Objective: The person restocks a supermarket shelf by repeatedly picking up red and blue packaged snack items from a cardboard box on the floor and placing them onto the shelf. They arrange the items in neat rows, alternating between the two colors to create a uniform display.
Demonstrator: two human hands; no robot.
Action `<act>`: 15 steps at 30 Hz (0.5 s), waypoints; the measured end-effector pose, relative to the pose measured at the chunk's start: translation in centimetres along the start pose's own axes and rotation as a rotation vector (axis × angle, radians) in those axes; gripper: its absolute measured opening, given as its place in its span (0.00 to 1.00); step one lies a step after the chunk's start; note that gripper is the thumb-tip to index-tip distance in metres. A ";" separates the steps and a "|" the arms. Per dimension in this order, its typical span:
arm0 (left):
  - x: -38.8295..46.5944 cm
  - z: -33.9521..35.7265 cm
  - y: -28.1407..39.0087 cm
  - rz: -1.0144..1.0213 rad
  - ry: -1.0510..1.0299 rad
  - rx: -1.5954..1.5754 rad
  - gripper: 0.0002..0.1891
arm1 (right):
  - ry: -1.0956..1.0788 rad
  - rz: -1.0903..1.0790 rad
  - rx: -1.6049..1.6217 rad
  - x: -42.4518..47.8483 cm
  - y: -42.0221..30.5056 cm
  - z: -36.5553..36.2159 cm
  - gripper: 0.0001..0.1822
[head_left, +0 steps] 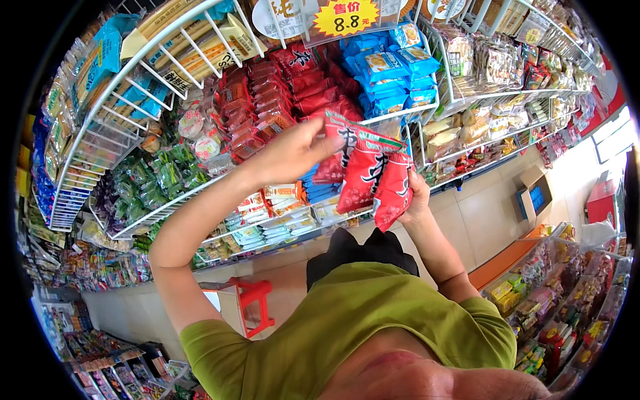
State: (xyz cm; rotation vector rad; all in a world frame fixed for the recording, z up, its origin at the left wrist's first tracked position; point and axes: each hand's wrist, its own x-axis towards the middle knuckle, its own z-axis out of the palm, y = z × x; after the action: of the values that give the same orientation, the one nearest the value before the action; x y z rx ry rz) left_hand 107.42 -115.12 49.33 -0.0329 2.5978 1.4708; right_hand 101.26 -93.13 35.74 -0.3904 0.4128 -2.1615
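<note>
Several red snack packets point(367, 172) are fanned out between my two hands, in front of the shelf rack. My right hand point(417, 192) grips the right side of the bunch. At its upper left edge is my left hand point(305, 150), thumb on the leftmost packet; its other fingers are partly hidden. Behind the hands, similar red packets point(317, 92) lie in a row in the white wire basket, with blue packets point(390, 70) to their right and dark red packets point(257, 107) to their left.
A white wire divider point(135, 60) curves along the upper left, and a yellow price sign point(346, 17) hangs above the basket. Below are a red plastic stool point(257, 302) at left and an open cardboard box point(535, 197) on the floor at right. More snack shelves point(555, 300) stand at lower right.
</note>
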 end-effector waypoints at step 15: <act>18.0 -4.5 -4.3 0.250 -0.276 1.065 0.18 | 0.133 -0.017 -0.521 -4.8 -3.0 2.9 0.35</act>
State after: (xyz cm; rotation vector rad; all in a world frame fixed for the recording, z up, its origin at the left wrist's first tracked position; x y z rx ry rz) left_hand 89.46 -120.18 45.36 0.5734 2.8295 -0.0348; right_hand 103.09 -87.95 38.94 -0.5359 1.0592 -2.0827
